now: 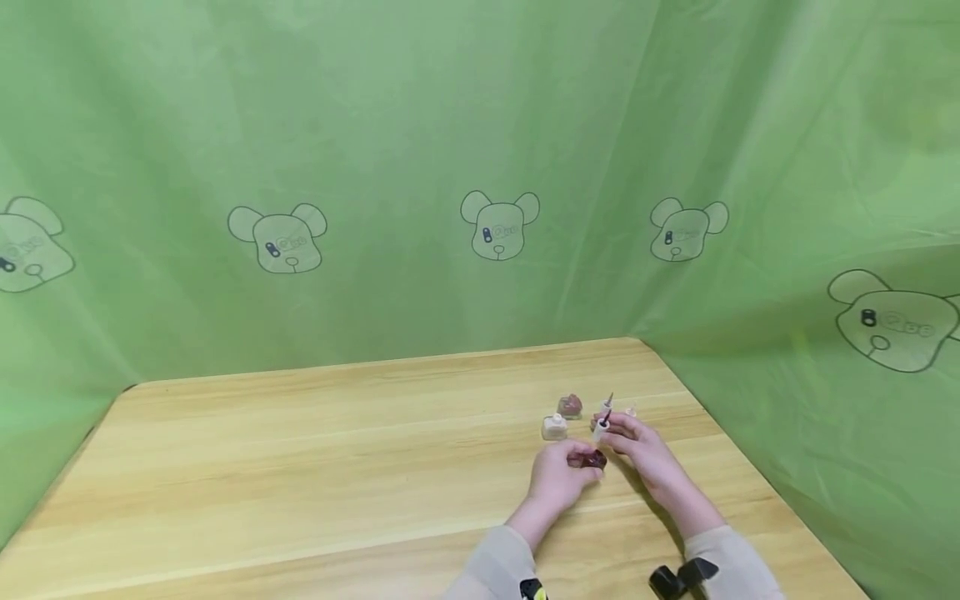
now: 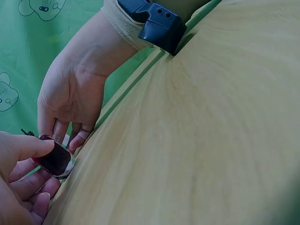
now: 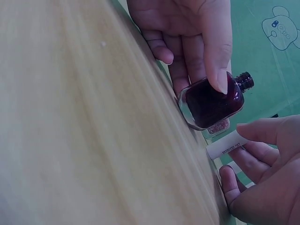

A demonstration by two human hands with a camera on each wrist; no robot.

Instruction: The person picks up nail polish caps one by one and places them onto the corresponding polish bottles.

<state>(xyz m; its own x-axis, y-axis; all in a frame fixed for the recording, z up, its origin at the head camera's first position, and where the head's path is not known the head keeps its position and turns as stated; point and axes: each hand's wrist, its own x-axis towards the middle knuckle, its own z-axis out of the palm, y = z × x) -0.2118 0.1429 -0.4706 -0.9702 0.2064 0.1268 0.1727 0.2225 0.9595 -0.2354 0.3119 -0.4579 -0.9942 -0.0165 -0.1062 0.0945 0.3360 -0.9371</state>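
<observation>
My left hand [image 1: 557, 479] pinches a small glass nail polish bottle [image 3: 213, 103] filled with dark red polish. Its threaded neck is uncovered, and in the right wrist view the thumb lies across the glass. Just to the right, my right hand [image 1: 647, 454] grips a white nail polish cap [image 3: 227, 145] with small print on its side. In the head view that cap's dark brush points upward. A second white cap [image 1: 606, 406], its brush also up, shows just behind the fingers. The left wrist view shows the dark bottle [image 2: 55, 159] tilted close over the table.
Beyond my left hand stand a pale uncapped nail polish bottle [image 1: 555, 428] and a reddish-pink one [image 1: 571, 406]. A small pale pink thing [image 1: 631, 412] lies past the right hand. The wooden table [image 1: 300, 467] meets green curtains [image 1: 390, 292] at the back and sides.
</observation>
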